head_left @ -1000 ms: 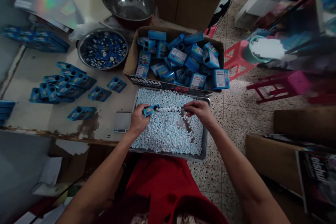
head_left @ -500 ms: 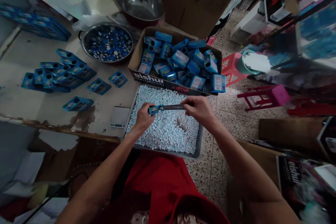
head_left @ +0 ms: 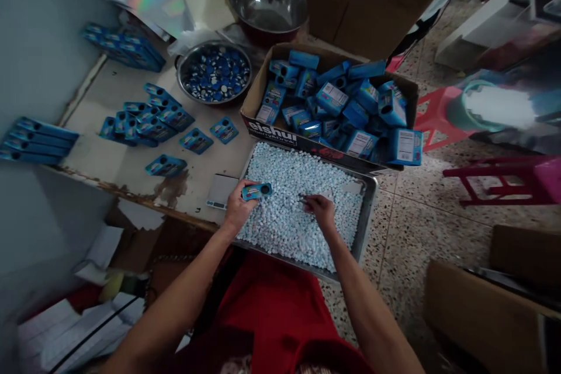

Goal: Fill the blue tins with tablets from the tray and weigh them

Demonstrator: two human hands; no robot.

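The right hand (head_left: 321,210) has pulled back from the hole of a small blue box (head_left: 253,191) and dropped to the middle of a metal tray (head_left: 366,210), compared with half a second ago; the box now shows its round hole to the camera. A pale worktable (head_left: 114,166) stretches left of the tray, with more blue boxes (head_left: 164,166) standing on it in groups and singly. Just beyond the tray's far edge sits a cardboard carton (head_left: 272,131) heaped with similar boxes. A steel bowl (head_left: 197,99) of blue and silver caps (head_left: 219,73) stands past the tray's far left corner, a small scale (head_left: 222,187) just beside its left edge. The left hand (head_left: 239,207) grips the small blue box above the tray's left side. The right pinches a dark tool (head_left: 301,196), mostly hidden, at mid-tray, among pale blue-white pellets (head_left: 280,222) covering most of the tray.
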